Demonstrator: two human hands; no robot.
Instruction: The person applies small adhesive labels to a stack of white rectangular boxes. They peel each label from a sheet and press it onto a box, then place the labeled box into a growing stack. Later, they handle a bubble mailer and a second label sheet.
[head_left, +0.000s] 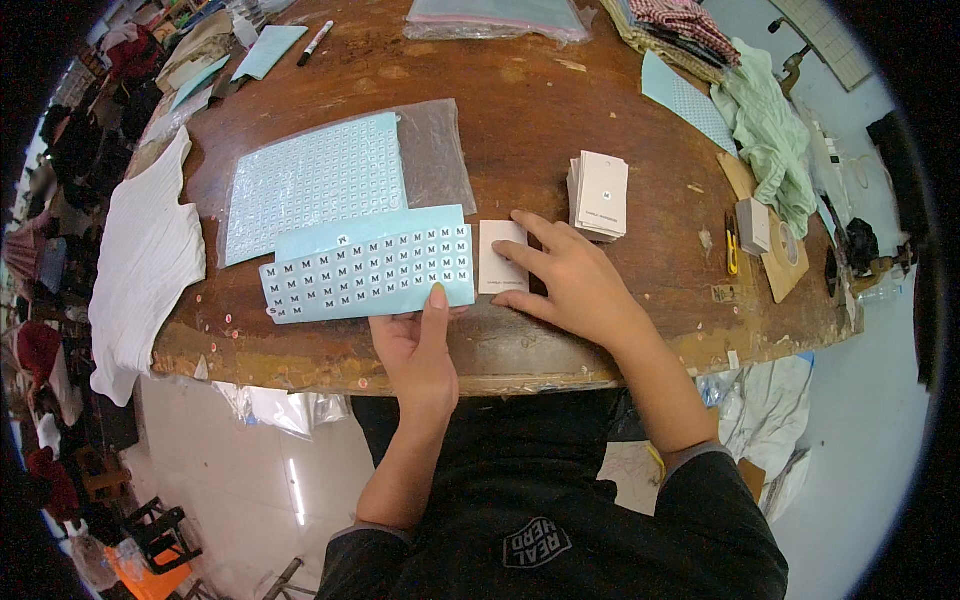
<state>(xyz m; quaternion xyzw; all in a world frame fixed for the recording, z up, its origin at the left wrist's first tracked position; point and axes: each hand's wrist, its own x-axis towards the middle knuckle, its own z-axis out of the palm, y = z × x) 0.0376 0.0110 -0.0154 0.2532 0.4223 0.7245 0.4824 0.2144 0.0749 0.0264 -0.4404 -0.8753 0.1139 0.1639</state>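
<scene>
My left hand (420, 337) holds a light blue sheet of round size stickers (367, 279) by its lower right part, thumb on top, fingers beneath. Most of its stickers are marked M. My right hand (562, 277) rests with spread fingers on a white card tag (501, 259) lying just right of the sheet. Whether it grips the tag cannot be told. Beyond my right hand stands a stack of white tags (602, 191), the top one bearing a round M sticker. Under and behind the held sheet lies a larger sticker sheet (315, 180) in a clear plastic bag (439, 150).
White ribbed fabric (150, 262) hangs over the table's left edge. At the right lie a yellow cutter knife (731, 251), more tags (752, 225), a tape roll (787, 244) and green cloth (772, 142). A marker (315, 43) and plastic bags (499, 19) lie at the back.
</scene>
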